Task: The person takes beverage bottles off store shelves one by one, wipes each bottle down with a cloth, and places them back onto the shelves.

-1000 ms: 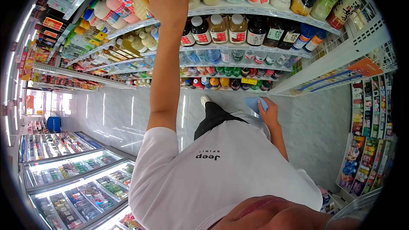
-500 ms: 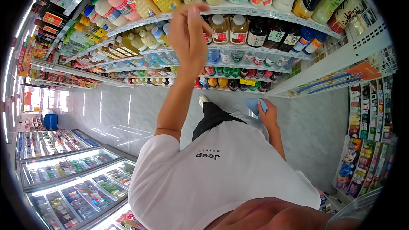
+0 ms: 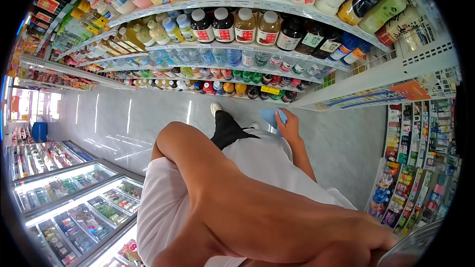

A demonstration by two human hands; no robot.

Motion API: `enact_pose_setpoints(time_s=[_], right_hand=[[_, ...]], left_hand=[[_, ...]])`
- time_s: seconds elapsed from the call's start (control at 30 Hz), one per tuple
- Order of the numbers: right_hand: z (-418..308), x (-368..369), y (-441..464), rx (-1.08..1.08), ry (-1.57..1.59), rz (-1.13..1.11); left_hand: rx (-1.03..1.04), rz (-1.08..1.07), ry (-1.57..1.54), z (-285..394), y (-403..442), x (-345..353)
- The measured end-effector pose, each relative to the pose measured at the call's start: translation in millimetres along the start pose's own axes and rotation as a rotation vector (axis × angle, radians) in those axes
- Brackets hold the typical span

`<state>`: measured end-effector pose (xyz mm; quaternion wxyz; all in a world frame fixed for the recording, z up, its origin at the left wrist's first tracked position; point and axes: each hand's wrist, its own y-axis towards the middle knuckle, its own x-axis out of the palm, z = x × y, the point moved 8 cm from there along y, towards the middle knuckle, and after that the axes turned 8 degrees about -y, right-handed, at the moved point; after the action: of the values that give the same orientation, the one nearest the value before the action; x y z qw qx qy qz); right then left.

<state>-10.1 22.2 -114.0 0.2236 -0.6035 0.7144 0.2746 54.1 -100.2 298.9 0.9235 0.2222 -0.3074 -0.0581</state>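
My left hand [image 3: 277, 217] is raised close to the camera, bent back across my chest toward my face. The back of the hand fills the lower middle of the view, and its fingers are largely hidden. They end near a clear, curved edge [image 3: 415, 244] at the lower right, like part of eyewear; whether they touch it I cannot tell. Down at my side, my right hand [image 3: 291, 127] is closed on a light blue folded cloth [image 3: 268, 115]. My white shirt [image 3: 158, 207] and dark trousers [image 3: 230, 131] show below.
A store shelf [image 3: 237, 4] in front carries rows of bottles [image 3: 245, 25]. A white mesh end panel [image 3: 396, 74] stands at its right. Glass-front coolers [image 3: 74, 188] are at lower left, more stocked shelves [image 3: 410, 168] at right. Grey tiled floor [image 3: 153, 111] lies between.
My left hand has come back from in front of the bottle shelf to near my face. My view has shifted slightly right. The blue cloth stays in my right hand.
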Motion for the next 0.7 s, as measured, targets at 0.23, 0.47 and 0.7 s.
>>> enact_pose_setpoints(time_s=[0.23,0.47,0.7], right_hand=[[-10.6,25.1,8.8,-0.064,0.057,-0.036],[-20.6,44.8,21.6,-0.047,0.054,-0.101],[-50.1,58.5,37.9,-0.054,0.005,-0.049]], left_hand=[[-0.061,0.132,0.241,14.0,-5.1,-1.3],[0.252,0.274,0.531,48.4,-26.2,-5.1],[0.79,0.413,0.444,68.5,-87.6,-0.5]])
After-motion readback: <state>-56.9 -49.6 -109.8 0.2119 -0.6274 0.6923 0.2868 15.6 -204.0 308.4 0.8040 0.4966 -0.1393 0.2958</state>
